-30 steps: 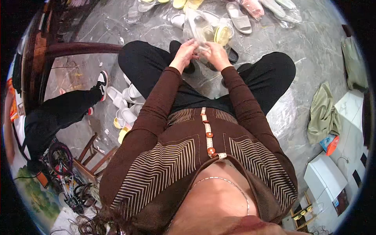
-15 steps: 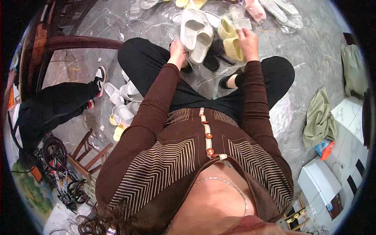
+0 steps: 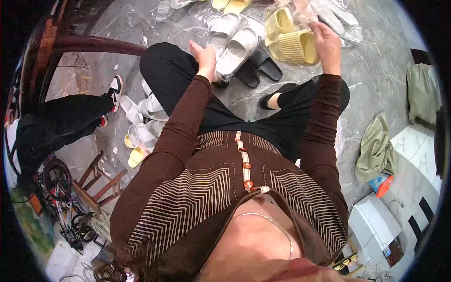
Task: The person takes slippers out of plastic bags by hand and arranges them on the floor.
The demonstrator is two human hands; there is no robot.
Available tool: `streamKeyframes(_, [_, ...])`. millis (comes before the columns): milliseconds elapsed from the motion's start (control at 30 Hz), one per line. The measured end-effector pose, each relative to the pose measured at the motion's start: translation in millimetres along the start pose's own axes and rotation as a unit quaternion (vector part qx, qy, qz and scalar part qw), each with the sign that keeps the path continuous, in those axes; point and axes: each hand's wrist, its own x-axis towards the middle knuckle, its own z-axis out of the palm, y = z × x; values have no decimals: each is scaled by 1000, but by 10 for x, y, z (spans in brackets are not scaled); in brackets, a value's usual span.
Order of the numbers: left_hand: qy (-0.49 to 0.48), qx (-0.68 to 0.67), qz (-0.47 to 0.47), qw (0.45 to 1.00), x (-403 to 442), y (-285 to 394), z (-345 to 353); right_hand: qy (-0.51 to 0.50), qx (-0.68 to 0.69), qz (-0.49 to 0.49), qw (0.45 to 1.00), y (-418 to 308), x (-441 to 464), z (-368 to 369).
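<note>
A pair of yellow slippers [image 3: 292,42] in clear plastic hangs from my right hand [image 3: 327,46], whose fingers are closed on its right edge. Just left of the white slippers [image 3: 235,46], my left hand [image 3: 203,56] has its thumb and fingers apart, with nothing visible between them. The white pair lies above my crossed legs, its lower end close to my left wrist. Black slippers [image 3: 258,70] lie on the floor between the white and yellow pairs, partly covered by the white ones.
More wrapped slippers [image 3: 331,16] lie along the top. Loose white slippers [image 3: 141,134] are beside my left knee, near another person's shoe [image 3: 115,91]. A wooden stool [image 3: 101,183] and bicycle [image 3: 66,202] stand lower left. Green cloth [image 3: 377,150] lies at right.
My hands have moved apart. The right carried the yellow pair rightward and nearer the camera; the left opened beside the white pair. More of the black slippers now shows.
</note>
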Motion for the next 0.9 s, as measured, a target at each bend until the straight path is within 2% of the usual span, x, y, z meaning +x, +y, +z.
streamKeyframes(67, [-49, -54, 39, 997, 28, 88, 6, -18, -50, -14, 999, -31, 100, -6])
streamKeyframes(200, [-91, -50, 93, 990, 79, 49, 160, -63, -12, -28, 998, -24, 83, 31])
streamKeyframes(233, [-89, -53, 92, 990, 110, 58, 216, -56, 43, -30, 997, -17, 101, 42])
streamKeyframes(300, [-179, -114, 72, 975, 160, 113, 290, -48, 155, -36, 986, -7, 181, 91])
streamKeyframes(333, [-224, -140, 59, 963, 135, 98, 295, -56, 154, -35, 986, 5, 193, 108])
streamKeyframes(433, [-240, -96, 22, 966, 144, 40, 445, -94, -75, -80, 989, -11, 315, 149])
streamKeyframes(467, [-246, -77, 6, 966, 175, 62, 515, -98, -76, -87, 988, -12, 407, 186])
streamKeyframes(567, [-275, -96, -45, 955, 84, -31, 538, -124, 116, -56, 984, -26, 387, 264])
streamKeyframes(733, [-273, -92, -123, 950, 85, -93, 533, -86, 121, -35, 988, -213, 416, 235])
streamKeyframes(833, [-272, -101, -164, 943, 79, -73, 486, -120, 14, -104, 987, -139, 478, 338])
streamKeyframes(867, [-269, -111, -183, 939, 132, -37, 505, -121, 15, -110, 986, -194, 555, 330])
streamKeyframes(900, [-265, -113, -184, 940, 203, -40, 524, -81, 68, -99, 989, -276, 606, 286])
